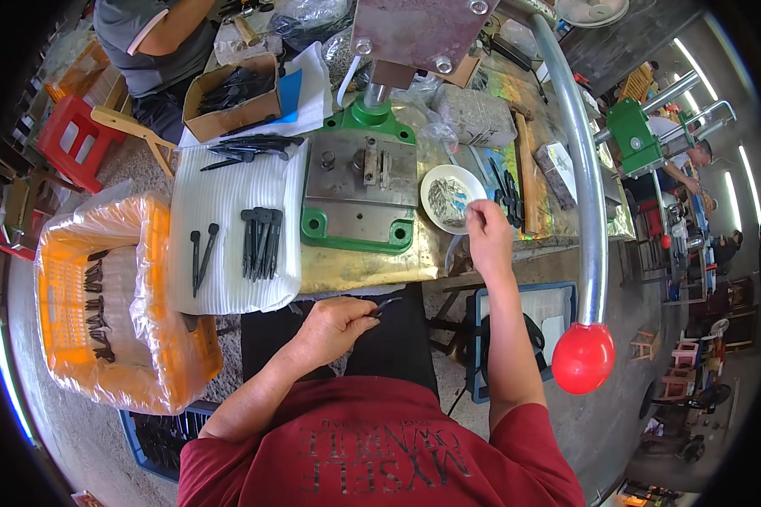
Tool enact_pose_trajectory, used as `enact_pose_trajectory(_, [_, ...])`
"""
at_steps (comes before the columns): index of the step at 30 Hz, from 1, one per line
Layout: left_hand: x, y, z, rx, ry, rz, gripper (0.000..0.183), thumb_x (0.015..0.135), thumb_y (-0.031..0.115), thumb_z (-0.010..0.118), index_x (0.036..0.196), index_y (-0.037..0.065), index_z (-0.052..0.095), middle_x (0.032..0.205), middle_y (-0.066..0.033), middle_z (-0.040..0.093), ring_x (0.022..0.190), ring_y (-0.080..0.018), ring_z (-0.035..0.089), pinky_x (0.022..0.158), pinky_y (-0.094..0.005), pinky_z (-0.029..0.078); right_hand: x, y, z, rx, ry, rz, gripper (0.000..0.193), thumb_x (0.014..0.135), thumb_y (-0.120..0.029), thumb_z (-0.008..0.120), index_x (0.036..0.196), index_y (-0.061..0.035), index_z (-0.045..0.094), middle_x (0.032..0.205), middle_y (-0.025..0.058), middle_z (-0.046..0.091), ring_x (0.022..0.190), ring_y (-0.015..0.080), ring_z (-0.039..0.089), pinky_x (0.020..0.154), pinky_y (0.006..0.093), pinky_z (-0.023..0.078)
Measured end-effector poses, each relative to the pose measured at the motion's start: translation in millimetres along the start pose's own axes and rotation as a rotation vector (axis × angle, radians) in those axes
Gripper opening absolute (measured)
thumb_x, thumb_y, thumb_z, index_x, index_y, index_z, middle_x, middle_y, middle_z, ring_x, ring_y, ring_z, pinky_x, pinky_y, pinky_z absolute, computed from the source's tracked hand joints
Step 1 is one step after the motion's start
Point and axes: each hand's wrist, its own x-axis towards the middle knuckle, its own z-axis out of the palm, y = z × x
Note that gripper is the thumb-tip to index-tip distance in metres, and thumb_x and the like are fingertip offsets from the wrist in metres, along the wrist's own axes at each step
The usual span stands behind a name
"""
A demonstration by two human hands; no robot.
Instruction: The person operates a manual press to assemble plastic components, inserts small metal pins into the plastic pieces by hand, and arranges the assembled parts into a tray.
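Note:
My left hand (334, 328) is closed at the table's front edge, above my lap. A slim black piece (387, 305) pokes out between its thumb and fingers. My right hand (488, 226) pinches at the near right rim of a white bowl (428, 188) full of small silvery pins (448, 198). What sits between those fingertips, if anything, is too small to make out. Between the hands and beyond them stands a green hand press (359, 190) with a steel plate. Several black pieces with rounded heads (260, 243) lie in a row on white foam sheet (228, 190) to the left.
A long steel lever with a red ball (583, 358) hangs at the right. An orange, plastic-lined basket (127, 304) stands at the left, holding black pieces. Behind the foam is a cardboard box (228, 97) of black parts. Another person (156, 51) sits at the far left.

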Motion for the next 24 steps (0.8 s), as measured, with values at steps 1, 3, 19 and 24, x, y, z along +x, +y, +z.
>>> enact_pose_trajectory(1, [-0.8, -0.8, -0.1, -0.013, 0.009, 0.011, 0.012, 0.071, 0.003, 0.060, 0.082, -0.002, 0.057, 0.069, -0.0117, 0.057, 0.059, -0.0165, 0.055, 0.055, -0.0258, 0.043, 8.4, 3.7, 3.6, -0.095, -0.028, -0.032, 0.008, 0.076, -0.008, 0.053, 0.081, -0.0014, 0.053, 0.074, 0.0116, 0.055, 0.065, 0.0226, 0.054, 0.060, 0.0292, 0.042])
enact_pose_trajectory(3, [0.1, -0.8, 0.4, -0.016, 0.002, 0.011, 0.012, 0.071, 0.003, 0.060, 0.082, -0.002, 0.057, 0.069, -0.0117, 0.058, 0.059, -0.0163, 0.055, 0.055, -0.0256, 0.043, 18.8, 19.6, 14.2, -0.234, -0.074, -0.059, 0.009, 0.076, -0.010, 0.052, 0.080, -0.0022, 0.054, 0.077, 0.0120, 0.055, 0.069, 0.0265, 0.054, 0.063, 0.0347, 0.041])
enact_pose_trajectory(19, [-1.3, -3.0, 4.2, -0.028, -0.030, 0.007, 0.012, 0.071, 0.004, 0.061, 0.081, -0.002, 0.058, 0.068, -0.0116, 0.057, 0.060, -0.0156, 0.056, 0.054, -0.0256, 0.044, 38.7, 6.0, 27.4, -0.708, -0.371, -0.067, 0.017, 0.069, -0.004, 0.046, 0.084, 0.0006, 0.052, 0.083, 0.0150, 0.056, 0.077, 0.0305, 0.055, 0.067, 0.0540, 0.034])
enact_pose_trajectory(24, [-4.6, -2.5, 0.8, -0.026, -0.046, -0.059, 0.011, 0.073, 0.004, 0.060, 0.082, -0.002, 0.058, 0.070, -0.0113, 0.058, 0.062, -0.0141, 0.057, 0.056, -0.0247, 0.044, 36.5, 11.9, 21.6, -0.629, -0.328, -0.112, 0.016, 0.070, -0.003, 0.045, 0.085, 0.0007, 0.048, 0.083, 0.0171, 0.055, 0.078, 0.0322, 0.054, 0.069, 0.0507, 0.035])
